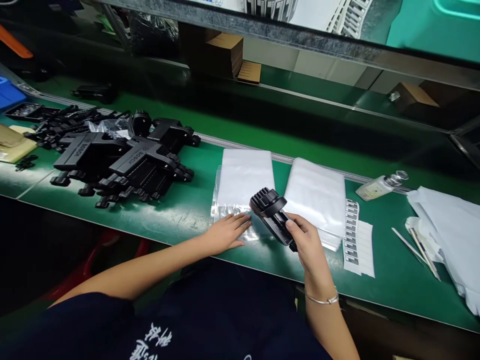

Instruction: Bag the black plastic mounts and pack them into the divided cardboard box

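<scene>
My right hand (308, 240) grips a black plastic part (273, 214) with a ribbed knob at its upper end, held tilted above the bench. Flat with fingers stretched out, my left hand (227, 233) rests on the near edge of a stack of clear plastic bags (245, 175). A second stack of whitish plastic bags (317, 195) lies just beyond my right hand. Over on the left is a pile of black plastic housings (131, 160), some marked BOSCH.
Right of the bags are a label strip (351, 232), a white bottle (375, 189), a pen (423, 252) and white sheets (450, 225). A metal shelf (318, 42) overhangs the green bench (187, 220). Cardboard boxes (225, 52) stand at the back.
</scene>
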`<state>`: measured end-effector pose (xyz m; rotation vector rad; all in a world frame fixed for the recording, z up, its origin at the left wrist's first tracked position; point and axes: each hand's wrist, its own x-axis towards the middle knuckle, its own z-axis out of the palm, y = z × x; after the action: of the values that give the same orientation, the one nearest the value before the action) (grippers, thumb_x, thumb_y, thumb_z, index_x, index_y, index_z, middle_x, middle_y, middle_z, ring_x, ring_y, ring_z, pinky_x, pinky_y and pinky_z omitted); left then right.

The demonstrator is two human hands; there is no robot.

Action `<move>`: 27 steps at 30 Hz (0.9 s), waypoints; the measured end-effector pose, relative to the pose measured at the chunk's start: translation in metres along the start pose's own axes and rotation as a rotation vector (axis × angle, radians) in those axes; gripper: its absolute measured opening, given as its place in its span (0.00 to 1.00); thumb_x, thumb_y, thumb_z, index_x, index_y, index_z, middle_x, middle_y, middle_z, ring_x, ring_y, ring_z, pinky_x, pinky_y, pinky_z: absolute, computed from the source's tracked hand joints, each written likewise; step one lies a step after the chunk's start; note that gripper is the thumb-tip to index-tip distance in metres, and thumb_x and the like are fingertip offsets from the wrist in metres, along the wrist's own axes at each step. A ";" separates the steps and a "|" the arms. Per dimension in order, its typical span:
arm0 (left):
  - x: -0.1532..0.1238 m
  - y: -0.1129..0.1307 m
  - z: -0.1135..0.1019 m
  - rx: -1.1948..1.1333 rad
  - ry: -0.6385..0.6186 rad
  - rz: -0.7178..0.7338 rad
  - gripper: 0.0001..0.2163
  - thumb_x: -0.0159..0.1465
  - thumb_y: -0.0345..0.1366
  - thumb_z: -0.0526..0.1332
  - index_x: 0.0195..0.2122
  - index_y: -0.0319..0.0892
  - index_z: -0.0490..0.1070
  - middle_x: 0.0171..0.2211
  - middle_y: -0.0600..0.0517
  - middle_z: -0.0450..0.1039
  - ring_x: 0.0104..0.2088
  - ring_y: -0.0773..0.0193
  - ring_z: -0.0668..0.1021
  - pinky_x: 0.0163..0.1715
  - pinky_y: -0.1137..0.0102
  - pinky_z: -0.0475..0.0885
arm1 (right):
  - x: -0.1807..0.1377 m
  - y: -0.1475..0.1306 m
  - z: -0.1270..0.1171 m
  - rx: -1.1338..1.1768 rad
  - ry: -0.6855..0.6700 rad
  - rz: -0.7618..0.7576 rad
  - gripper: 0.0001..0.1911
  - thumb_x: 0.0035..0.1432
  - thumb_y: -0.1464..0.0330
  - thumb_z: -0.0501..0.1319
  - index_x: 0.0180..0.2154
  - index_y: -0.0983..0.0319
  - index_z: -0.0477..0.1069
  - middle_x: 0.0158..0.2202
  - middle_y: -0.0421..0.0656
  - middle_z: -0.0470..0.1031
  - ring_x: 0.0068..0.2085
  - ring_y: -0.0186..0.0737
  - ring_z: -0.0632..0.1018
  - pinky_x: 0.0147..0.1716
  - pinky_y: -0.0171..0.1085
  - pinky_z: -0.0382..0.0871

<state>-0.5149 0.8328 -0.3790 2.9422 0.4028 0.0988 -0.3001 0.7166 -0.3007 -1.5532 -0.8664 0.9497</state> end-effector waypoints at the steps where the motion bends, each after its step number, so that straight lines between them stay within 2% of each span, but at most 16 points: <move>1: -0.005 0.001 0.005 0.021 0.013 0.012 0.19 0.69 0.41 0.55 0.57 0.37 0.66 0.59 0.37 0.67 0.59 0.46 0.70 0.54 0.54 0.70 | 0.000 -0.001 0.001 0.000 0.012 0.003 0.22 0.54 0.52 0.64 0.42 0.61 0.78 0.41 0.46 0.81 0.40 0.46 0.79 0.39 0.41 0.73; 3: -0.013 0.000 0.010 0.048 0.026 0.042 0.14 0.70 0.32 0.50 0.53 0.39 0.68 0.55 0.40 0.71 0.56 0.52 0.73 0.50 0.60 0.73 | 0.001 -0.001 0.002 0.014 0.021 0.009 0.22 0.53 0.52 0.65 0.42 0.61 0.78 0.41 0.46 0.81 0.40 0.46 0.79 0.39 0.40 0.73; 5: -0.018 -0.003 0.009 0.043 0.017 0.053 0.15 0.69 0.27 0.47 0.52 0.38 0.68 0.50 0.41 0.74 0.51 0.55 0.76 0.44 0.64 0.75 | 0.003 0.000 0.003 0.047 0.007 0.025 0.21 0.53 0.52 0.65 0.41 0.61 0.79 0.39 0.45 0.81 0.39 0.46 0.79 0.38 0.40 0.72; 8: -0.022 -0.006 0.003 -0.035 0.009 -0.062 0.18 0.67 0.23 0.46 0.55 0.38 0.64 0.45 0.43 0.74 0.44 0.57 0.77 0.38 0.67 0.76 | 0.005 0.001 0.004 0.114 -0.028 0.060 0.20 0.54 0.52 0.64 0.39 0.60 0.79 0.35 0.44 0.80 0.36 0.44 0.78 0.34 0.38 0.72; 11: -0.022 -0.004 0.000 -0.085 0.027 -0.207 0.23 0.61 0.18 0.46 0.56 0.37 0.62 0.44 0.43 0.72 0.45 0.57 0.75 0.41 0.65 0.75 | 0.006 0.000 0.006 0.146 -0.036 0.056 0.19 0.54 0.53 0.65 0.39 0.60 0.79 0.35 0.43 0.80 0.35 0.42 0.78 0.34 0.37 0.72; 15: -0.021 -0.001 0.004 0.001 0.029 -0.279 0.19 0.62 0.20 0.46 0.52 0.37 0.65 0.41 0.41 0.73 0.43 0.53 0.76 0.42 0.61 0.76 | 0.007 0.008 0.003 0.108 -0.003 0.004 0.20 0.55 0.52 0.63 0.42 0.60 0.79 0.38 0.45 0.80 0.39 0.46 0.79 0.38 0.41 0.74; 20: -0.028 -0.012 0.001 -0.004 -0.007 -0.178 0.21 0.63 0.22 0.45 0.55 0.39 0.65 0.48 0.40 0.73 0.46 0.54 0.78 0.39 0.64 0.77 | -0.001 0.041 -0.026 0.040 0.045 -0.221 0.23 0.51 0.53 0.66 0.46 0.57 0.77 0.46 0.47 0.79 0.47 0.51 0.78 0.49 0.49 0.72; 24: -0.039 -0.031 -0.001 -0.123 -0.012 -0.185 0.28 0.60 0.21 0.44 0.61 0.40 0.60 0.59 0.42 0.67 0.56 0.54 0.74 0.48 0.62 0.75 | -0.018 0.069 -0.054 -0.087 0.113 -0.263 0.23 0.51 0.51 0.65 0.45 0.57 0.78 0.44 0.48 0.78 0.45 0.52 0.78 0.47 0.50 0.73; 27: -0.038 -0.041 0.001 -0.182 0.027 -0.247 0.30 0.58 0.20 0.44 0.62 0.42 0.60 0.60 0.43 0.67 0.56 0.56 0.74 0.48 0.63 0.75 | -0.029 0.083 -0.064 -0.153 0.164 -0.273 0.21 0.51 0.51 0.64 0.42 0.56 0.78 0.41 0.48 0.78 0.43 0.51 0.78 0.44 0.49 0.74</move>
<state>-0.5618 0.8613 -0.3884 2.6914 0.7166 0.1358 -0.2499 0.6503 -0.3718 -1.5687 -1.0213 0.5636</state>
